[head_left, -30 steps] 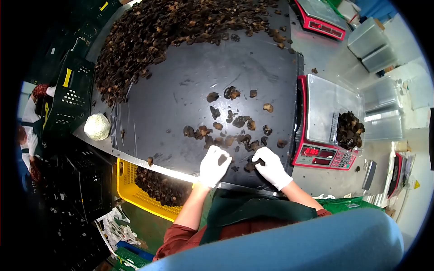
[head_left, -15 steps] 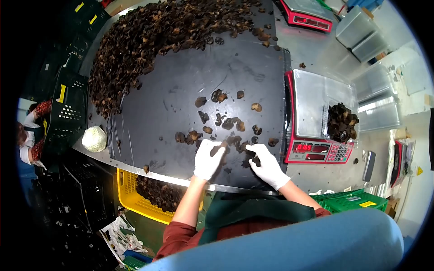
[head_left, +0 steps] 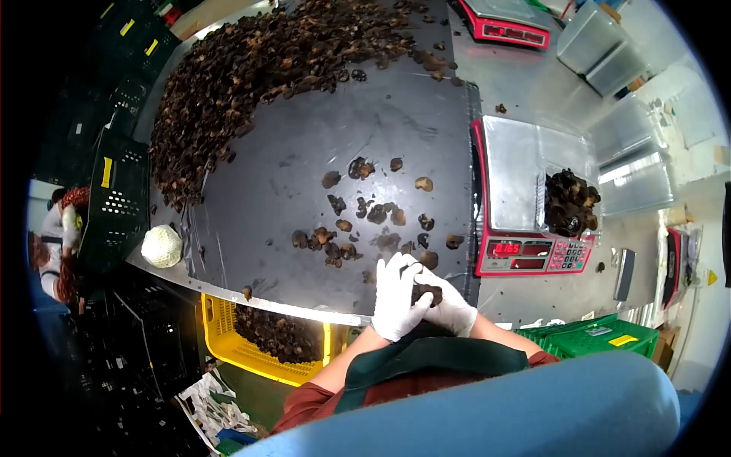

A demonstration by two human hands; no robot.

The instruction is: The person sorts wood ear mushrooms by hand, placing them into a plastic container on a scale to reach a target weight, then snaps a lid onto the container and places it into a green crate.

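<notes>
Wood-ear mushroom pieces (head_left: 424,183): position?

"Loose scatter on black mat (head_left: 297,167), just beyond left hand (head_left: 397,297) and right hand (head_left: 454,308). Big heap (head_left: 244,84) at far left."

"Hands?"

"Together, white-gloved, both closed on one dark piece (head_left: 431,294) between them. Exact finger placement partly hidden."

"Trouble spots?"

"Judgement only: hands sit near the table edge (head_left: 304,308), so a loose pinch could drop that piece onto the apron (head_left: 434,358) or floor. Clear tub (head_left: 541,199) stands filled, off-centre toward the right of the red scale (head_left: 514,167); a knock from the right arm could tip it, spill pieces, upset the reading."
</notes>
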